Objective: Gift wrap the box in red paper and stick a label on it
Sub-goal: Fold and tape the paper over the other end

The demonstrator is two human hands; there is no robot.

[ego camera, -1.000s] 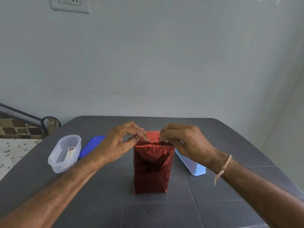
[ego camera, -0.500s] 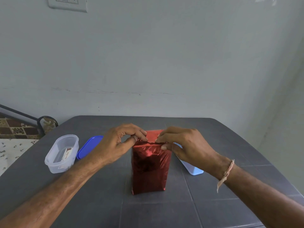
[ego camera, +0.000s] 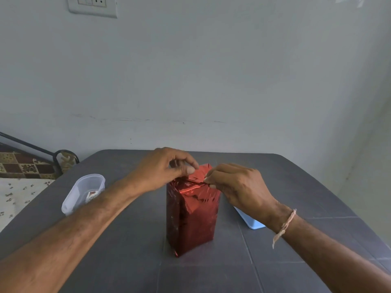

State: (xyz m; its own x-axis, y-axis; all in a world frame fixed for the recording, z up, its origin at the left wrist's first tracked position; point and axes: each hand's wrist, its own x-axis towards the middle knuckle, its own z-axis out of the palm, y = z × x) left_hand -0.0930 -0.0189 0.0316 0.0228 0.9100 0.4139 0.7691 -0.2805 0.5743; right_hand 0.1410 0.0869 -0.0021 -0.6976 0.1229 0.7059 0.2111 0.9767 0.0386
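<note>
Head view looks down at a dark grey desk [ego camera: 296, 187] set against a pale wall [ego camera: 211, 70]. The box [ego camera: 190, 225] stands upright near the middle of the desk, one corner turned toward the camera, and the shiny red paper [ego camera: 196, 187] already covers its sides. At the top the paper is crumpled and folded over, with a loose flap sticking up at the back.

Both hands work at that top edge, close together but not touching. The left hand [ego camera: 160, 168] reaches in from the left and pinches the paper between its thumb and curled fingers at the top's left side. The right hand [ego camera: 237, 187] comes from the right, and its fingertips nip the folded edge at the top's right side. A thin thread band [ego camera: 284, 226] circles the right wrist, one loose end hanging down.

To the left of the box, partly behind the left forearm, a clear plastic tub [ego camera: 84, 191] sits on the desk with a small printed card [ego camera: 92, 195] inside. A pale blue container [ego camera: 250, 222] lies behind the right wrist, mostly hidden by it. A white switch plate [ego camera: 93, 6] is mounted high on the wall. Beyond the desk's left edge lies a patterned cloth [ego camera: 23, 166] in brown and cream squares.
</note>
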